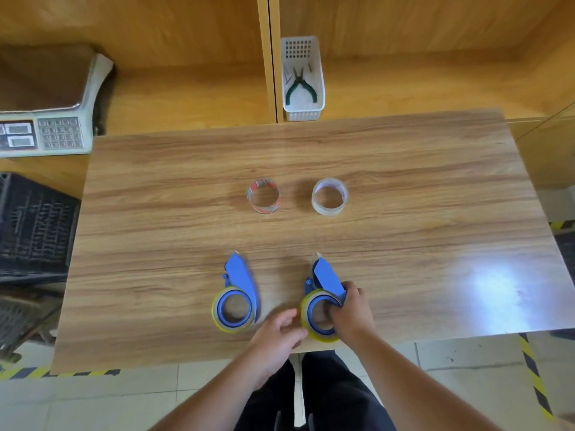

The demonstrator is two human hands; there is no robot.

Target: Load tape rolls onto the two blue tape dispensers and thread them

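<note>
Two blue tape dispensers lie near the front edge of the wooden table (435, 213). The left dispenser (241, 276) carries a yellowish tape roll (217, 318) and nobody touches it. The right dispenser (325, 275) also carries a yellowish tape roll (306, 321). My right hand (350, 309) grips the right dispenser, fingers hooked into its hub. My left hand (280, 332) has its fingertips on that roll's left rim. Farther back stand a nearly used-up roll with a red and white core (264, 195) and a clear roll with a white core (329, 196).
A white plastic basket (303, 113) with green-handled pliers (300, 85) sits on the shelf behind the table. A weighing scale (46, 132) is at the far left, above dark crates (31, 228). Yellow-black tape marks the tiled floor.
</note>
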